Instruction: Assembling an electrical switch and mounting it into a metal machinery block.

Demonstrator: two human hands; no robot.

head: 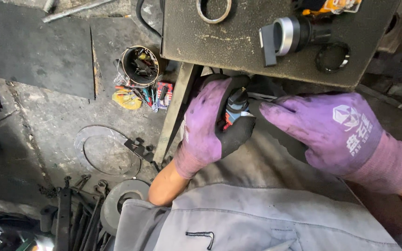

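Gripping a small switch part (236, 109) in the gloved left hand (208, 125), fingers clenched round it, just under the panel (238, 46) edge. Right hand (331, 135) flat beside it, fingers released, forefinger reaching toward the part. Best to steady left, align slowly, avoid dropping it.

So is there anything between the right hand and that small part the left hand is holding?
Nothing visible. The left hand grips the small dark part just under the metal table edge, and the right hand points its fingertips right beside it, with no object in the gap.
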